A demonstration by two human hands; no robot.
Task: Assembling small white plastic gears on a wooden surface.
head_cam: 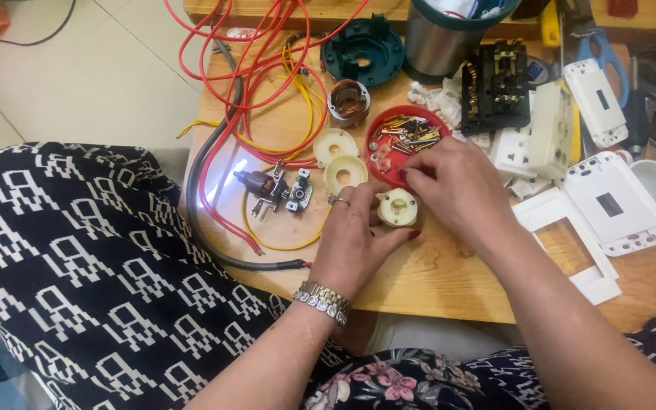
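- Broadly, a low wooden table (pixel 449 273) carries everything, its far side cut off by the top of the view; a black-and-white patterned cloth (pixel 77 250) covers the person's lap at the left.
- Red wires (pixel 256 68) loop over the table's left half, with yellow wires (pixel 309 106) among them and a thick grey cable (pixel 214 163) curving along the edge.
- White switch plates (pixel 616 201) and a bare white frame (pixel 571 243) lie at the right; one plate has a small dark rectangular window, too small to make out further.
- A metal can with a dark green rim (pixel 438 38) stands at the top, its upper part out of view, beside a round dark green housing (pixel 364 49) and a black terminal block (pixel 499 83).
- A red dish (pixel 389 168) holds small brass parts (pixel 411 133); the right hand hides its near side.
- The left hand (pixel 354 239), with a ring and a metal bracelet, has thumb and fingers curled round a cream round holder (pixel 398 206), which sits on the table just in front of the red dish.
- The right hand (pixel 461 190) bends over it from the right, fingertips pressed together at the holder's top edge; whether they pinch something small cannot be told.
- Two cream discs (pixel 339 159) lie just left, near a small copper-wound motor part (pixel 267 186).
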